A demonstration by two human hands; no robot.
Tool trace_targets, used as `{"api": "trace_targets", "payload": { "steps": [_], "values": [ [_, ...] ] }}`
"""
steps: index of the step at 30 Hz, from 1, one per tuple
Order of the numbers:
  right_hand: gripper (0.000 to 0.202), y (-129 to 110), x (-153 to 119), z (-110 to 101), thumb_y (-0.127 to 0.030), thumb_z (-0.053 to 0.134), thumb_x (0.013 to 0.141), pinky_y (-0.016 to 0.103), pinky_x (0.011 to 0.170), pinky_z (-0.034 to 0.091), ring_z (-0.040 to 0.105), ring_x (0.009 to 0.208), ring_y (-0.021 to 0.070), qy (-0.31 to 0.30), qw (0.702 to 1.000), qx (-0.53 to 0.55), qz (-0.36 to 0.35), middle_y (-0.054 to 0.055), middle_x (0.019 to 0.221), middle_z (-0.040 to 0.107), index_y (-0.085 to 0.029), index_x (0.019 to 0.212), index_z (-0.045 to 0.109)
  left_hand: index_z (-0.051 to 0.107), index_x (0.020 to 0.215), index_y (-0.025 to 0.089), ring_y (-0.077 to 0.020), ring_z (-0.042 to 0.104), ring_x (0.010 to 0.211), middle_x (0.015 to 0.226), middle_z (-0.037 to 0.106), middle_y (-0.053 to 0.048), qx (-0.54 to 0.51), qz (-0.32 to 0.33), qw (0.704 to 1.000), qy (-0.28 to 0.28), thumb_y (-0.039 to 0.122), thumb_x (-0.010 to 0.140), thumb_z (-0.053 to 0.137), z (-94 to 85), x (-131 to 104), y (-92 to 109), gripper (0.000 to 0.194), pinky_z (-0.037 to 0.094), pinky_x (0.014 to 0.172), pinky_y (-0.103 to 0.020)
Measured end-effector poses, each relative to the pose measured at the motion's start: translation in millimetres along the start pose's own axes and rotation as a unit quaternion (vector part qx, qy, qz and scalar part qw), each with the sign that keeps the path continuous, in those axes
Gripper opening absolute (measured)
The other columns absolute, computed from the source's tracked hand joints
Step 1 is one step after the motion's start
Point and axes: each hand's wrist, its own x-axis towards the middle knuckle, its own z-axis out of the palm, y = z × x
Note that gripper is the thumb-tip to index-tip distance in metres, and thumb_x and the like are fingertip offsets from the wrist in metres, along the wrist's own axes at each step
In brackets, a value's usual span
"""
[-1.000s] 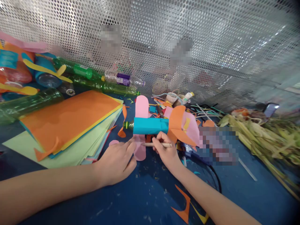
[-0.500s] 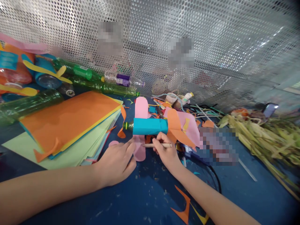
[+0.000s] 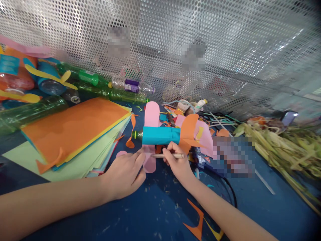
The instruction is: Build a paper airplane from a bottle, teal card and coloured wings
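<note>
A model airplane lies on the blue table: a bottle wrapped in blue paper [image 3: 160,135], with pink paper wings [image 3: 151,115], orange paper tail fins [image 3: 189,129] and an orange propeller [image 3: 133,124] at its green neck. My left hand [image 3: 126,172] has its fingers bent together at the near wing's left edge, holding that wing down. A pink rounded paper piece [image 3: 121,153] shows partly from behind this hand. My right hand [image 3: 177,164] grips a pencil [image 3: 173,155], whose tip touches the near pink wing.
Coloured paper sheets [image 3: 75,130] are stacked at left. Behind them lie plastic bottles [image 3: 105,92] along a perforated metal screen [image 3: 160,40]. A blue glue gun [image 3: 200,160] with a black cable, orange scraps [image 3: 197,217] and dry corn husks [image 3: 276,147] are to the right.
The airplane has rolled slightly, so its orange tail fins sit at a different angle and the far wing stands a little higher. Both hands and the pencil stay almost in place.
</note>
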Motion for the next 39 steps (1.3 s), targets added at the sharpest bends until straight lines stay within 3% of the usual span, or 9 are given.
{"api": "trace_targets", "payload": {
  "steps": [39],
  "values": [
    [0.028,-0.3,-0.6,0.1,-0.033,0.052,0.084,0.021,0.047,0.037,0.046,0.044,0.0107,-0.005,1.0,0.008,0.01,-0.006,0.051,0.05,-0.023,0.063,0.037,0.044,0.107,0.014,-0.0258,0.061,0.077,0.09,0.062,-0.009,0.002,0.001,1.0,0.013,0.019,0.087,0.031,1.2,0.4,0.1,0.024,0.047,0.065,-0.04]
  ]
}}
